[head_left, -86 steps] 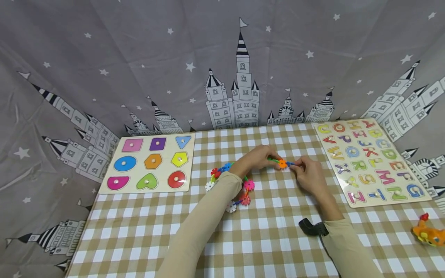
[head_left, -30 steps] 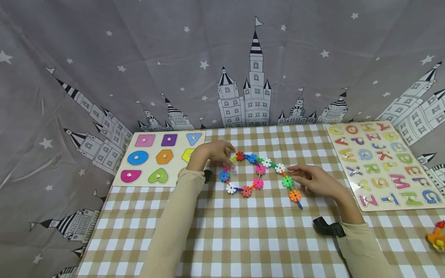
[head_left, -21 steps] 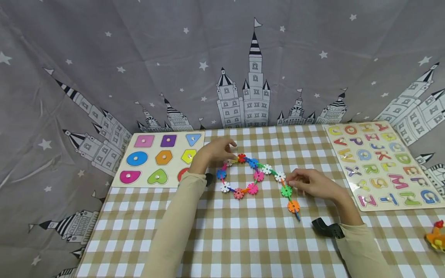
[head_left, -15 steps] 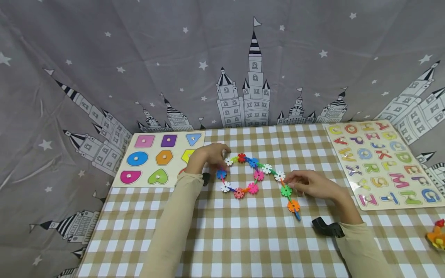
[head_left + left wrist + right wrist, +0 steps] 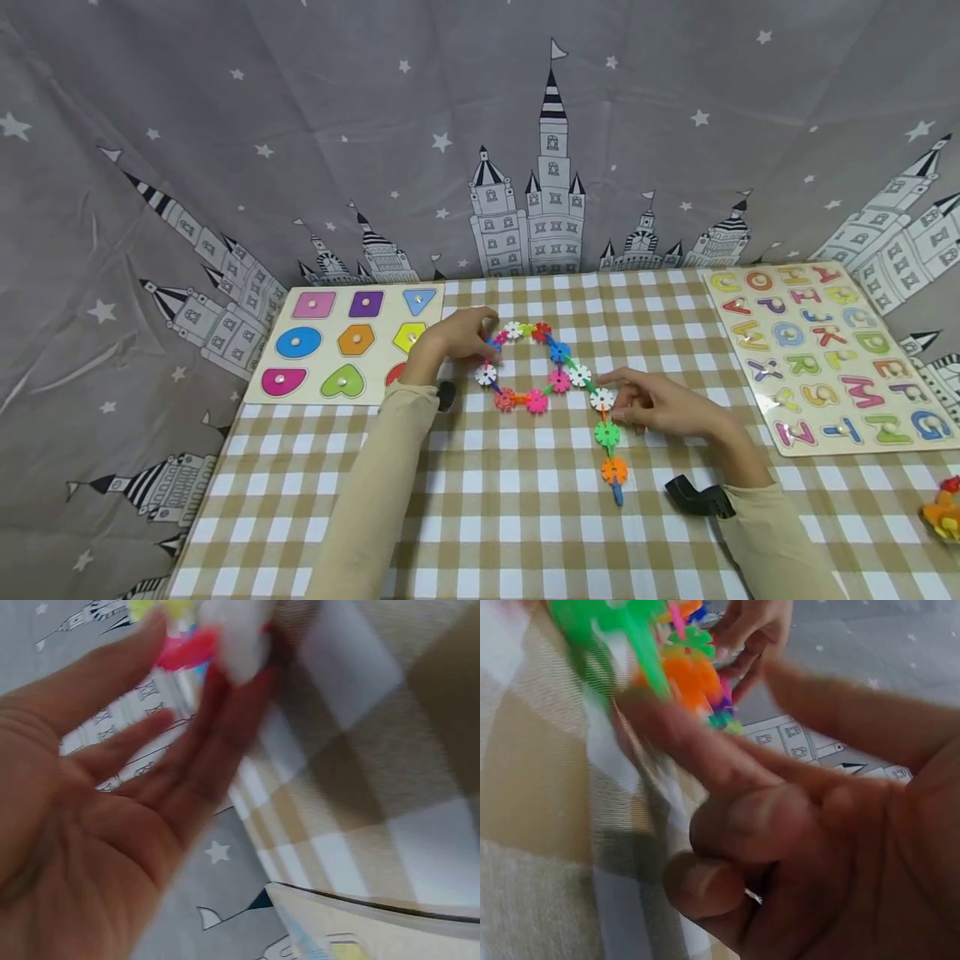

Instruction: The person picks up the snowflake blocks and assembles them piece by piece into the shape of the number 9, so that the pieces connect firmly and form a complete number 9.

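A chain of colourful notched plastic flower discs (image 5: 558, 381) and short links lies on the table in the head view. It forms a ring with a tail that runs from a white disc (image 5: 602, 398) through a green disc (image 5: 607, 433) and an orange disc (image 5: 614, 471) to a blue link (image 5: 618, 494). My left hand (image 5: 463, 335) touches the ring's left side with loosely bent fingers, thumb apart; its fingertips partly hide a blue disc. My right hand (image 5: 663, 402) is beside the tail's white disc, index finger extended towards the chain, other fingers bent. The wrist views are blurred.
A wooden shape puzzle board (image 5: 345, 343) lies at the left. A letter puzzle board (image 5: 828, 354) is at the right. An orange toy (image 5: 942, 510) stands at the right edge. The checked tablecloth (image 5: 525, 517) meets a grey castle-print curtain (image 5: 360, 100) at the back.
Earlier both hands held the chain's end; they have since parted to either side of it. The ring has turned and rounded out, and the tail has swung down to the left.
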